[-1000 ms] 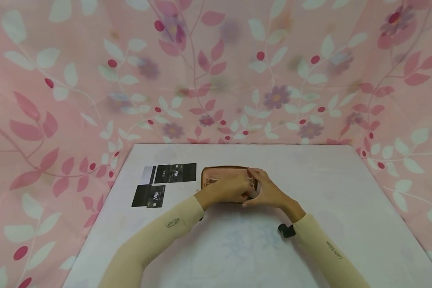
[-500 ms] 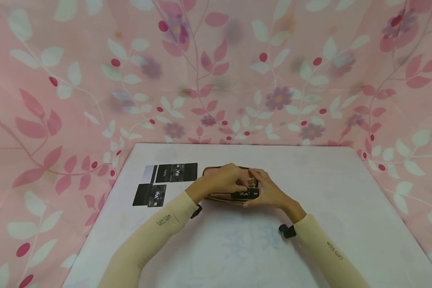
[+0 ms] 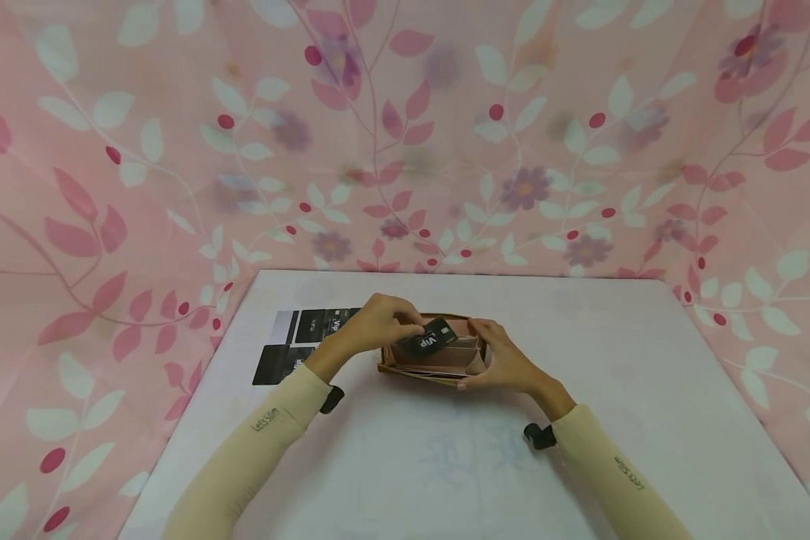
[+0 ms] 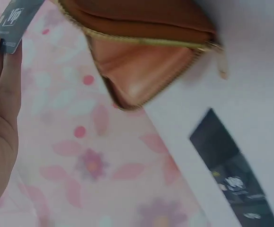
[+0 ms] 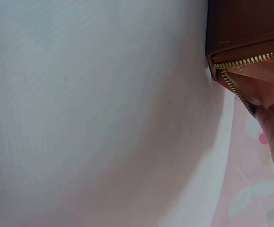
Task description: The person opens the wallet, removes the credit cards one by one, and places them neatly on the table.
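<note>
My left hand [image 3: 378, 322] pinches a black VIP card [image 3: 434, 337] by one edge, tilted over the left part of a brown zip wallet [image 3: 448, 364]. In the left wrist view the card [image 4: 17, 19] shows its white lettering between thumb and fingers. The wallet stands unzipped, and its pinkish-tan compartments face up. My right hand [image 3: 506, 360] grips the wallet's right end, thumb in front and fingers behind. In the right wrist view, that thumb presses by the gold zip of the wallet [image 5: 245, 23]; most of the right hand is out of frame.
Left of the wallet, an upper row of overlapping cards [image 3: 310, 326] lies on the white table [image 3: 479, 465], partly behind my left hand. Below it lie more black cards [image 3: 272, 365], partly covered by the left forearm. A pink floral cloth [image 3: 405, 150] hangs behind the table.
My left hand has risen out of the wallet and moved left, bringing the VIP card up from the wallet's right side. The right hand keeps its grip on the wallet.
</note>
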The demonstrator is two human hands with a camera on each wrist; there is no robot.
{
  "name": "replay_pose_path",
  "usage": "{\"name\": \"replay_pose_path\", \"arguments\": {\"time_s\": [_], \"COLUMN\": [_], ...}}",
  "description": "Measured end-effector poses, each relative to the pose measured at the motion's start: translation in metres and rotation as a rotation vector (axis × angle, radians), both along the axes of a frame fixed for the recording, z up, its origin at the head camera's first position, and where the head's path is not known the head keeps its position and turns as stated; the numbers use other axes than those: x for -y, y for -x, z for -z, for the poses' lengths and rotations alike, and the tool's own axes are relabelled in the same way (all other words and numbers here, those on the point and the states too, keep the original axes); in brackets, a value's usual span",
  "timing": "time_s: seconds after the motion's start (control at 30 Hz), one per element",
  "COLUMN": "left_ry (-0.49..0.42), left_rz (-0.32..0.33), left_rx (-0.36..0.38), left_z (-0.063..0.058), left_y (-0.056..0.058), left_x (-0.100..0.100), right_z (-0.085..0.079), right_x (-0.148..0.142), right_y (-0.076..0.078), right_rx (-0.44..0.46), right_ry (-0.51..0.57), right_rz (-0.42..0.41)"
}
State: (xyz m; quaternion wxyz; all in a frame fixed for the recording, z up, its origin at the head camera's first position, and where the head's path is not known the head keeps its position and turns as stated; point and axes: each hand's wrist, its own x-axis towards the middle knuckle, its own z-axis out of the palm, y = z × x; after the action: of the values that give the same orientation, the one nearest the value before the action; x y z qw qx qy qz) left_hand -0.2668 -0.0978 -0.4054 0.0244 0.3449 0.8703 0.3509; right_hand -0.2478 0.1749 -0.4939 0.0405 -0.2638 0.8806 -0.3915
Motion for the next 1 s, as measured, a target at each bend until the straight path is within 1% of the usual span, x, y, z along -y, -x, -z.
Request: {"name": "replay_pose_path", "arguments": {"time_s": [0.07, 0.17, 0.23, 0.27, 0.37, 0.47, 0.5, 0.57, 0.6, 0.73, 0.87, 1.0], "left_ry": [-0.022, -0.062, -0.107, -0.139, -0.257, -0.385, -0.415, -0.448, -0.468, -0.482, -0.448, -0.41], "left_rz": [-0.058, -0.129, -0.183, -0.219, -0.306, -0.351, -0.357, -0.38, -0.4, -0.504, -0.583, -0.648], "left_rx": [0.021, 0.08, 0.146, 0.193, 0.319, 0.423, 0.442, 0.462, 0.475, 0.491, 0.506, 0.528], "left_z": [0.006, 0.017, 0.022, 0.024, 0.029, 0.034, 0.037, 0.043, 0.046, 0.059, 0.069, 0.076], "left_y": [-0.002, -0.005, -0.008, -0.01, -0.015, -0.018, -0.018, -0.018, -0.018, -0.017, -0.019, -0.023], "left_x": [0.014, 0.036, 0.051, 0.057, 0.077, 0.094, 0.099, 0.107, 0.111, 0.123, 0.132, 0.14], "right_z": [0.0, 0.001, 0.001, 0.001, 0.002, 0.003, 0.004, 0.004, 0.005, 0.005, 0.004, 0.003], "right_x": [0.0, 0.001, 0.001, 0.001, 0.001, 0.0, 0.0, -0.001, -0.001, -0.001, 0.0, 0.0], "right_y": [0.0, 0.0, 0.0, 0.0, 0.001, 0.0, 0.0, 0.0, 0.0, 0.0, -0.001, -0.001], "right_rx": [-0.001, -0.006, -0.008, -0.009, -0.012, -0.015, -0.016, -0.018, -0.018, -0.026, -0.025, -0.022], "right_ry": [-0.004, -0.004, -0.005, -0.002, 0.003, 0.015, 0.013, 0.019, 0.019, 0.029, 0.035, 0.029], "right_rz": [-0.001, -0.008, -0.009, -0.01, -0.016, -0.023, -0.023, -0.024, -0.022, -0.019, -0.03, -0.03]}}
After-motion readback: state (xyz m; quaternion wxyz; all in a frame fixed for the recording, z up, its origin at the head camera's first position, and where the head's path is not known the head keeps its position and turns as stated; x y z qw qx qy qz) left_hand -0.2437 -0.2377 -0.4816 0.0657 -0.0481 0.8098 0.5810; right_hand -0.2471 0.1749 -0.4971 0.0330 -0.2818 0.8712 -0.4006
